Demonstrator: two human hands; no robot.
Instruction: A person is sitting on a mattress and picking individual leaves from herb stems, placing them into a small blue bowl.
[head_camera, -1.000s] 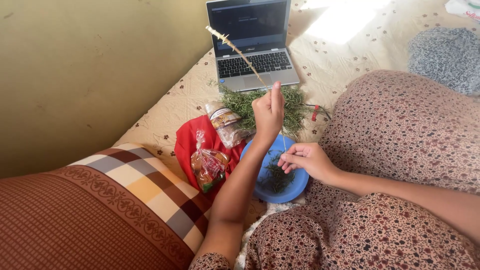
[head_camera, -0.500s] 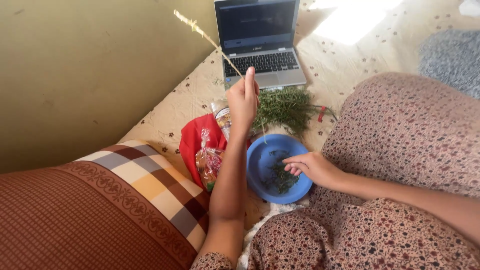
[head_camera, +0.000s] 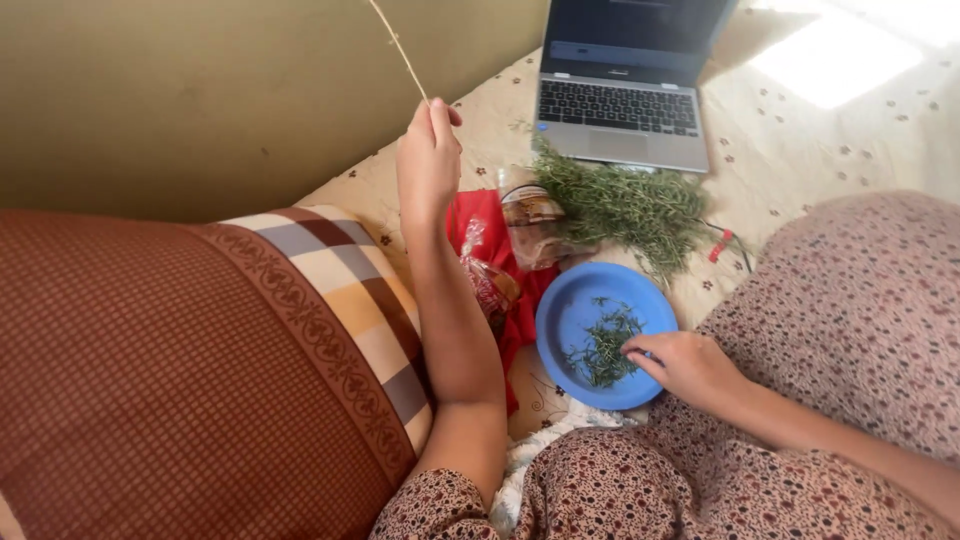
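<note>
Floral bedsheet (head_camera: 800, 150) | olive wall (head_camera: 200, 90) | laptop (head_camera: 625, 100) | checked cushion (head_camera: 200, 380)

Brown floral-print dress (tiny pale and red flowers); short sleeves; forearms and hands (head_camera: 690, 368) bare

Bare pale stem (head_camera: 398, 48), upright, tilted left.

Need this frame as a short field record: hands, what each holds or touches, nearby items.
left hand: left hand raised, grip shut on thin bare pale stem
right hand: right hand at the rim of the round blue plastic plate, fingertips in the loose green stripped leaves; open or shut unclear
behind plate: bunch of green herb sprigs, clear plastic bags on red cloth
far: open grey laptop
surface: cream floral sheet
left side: brown checked cushion
</note>
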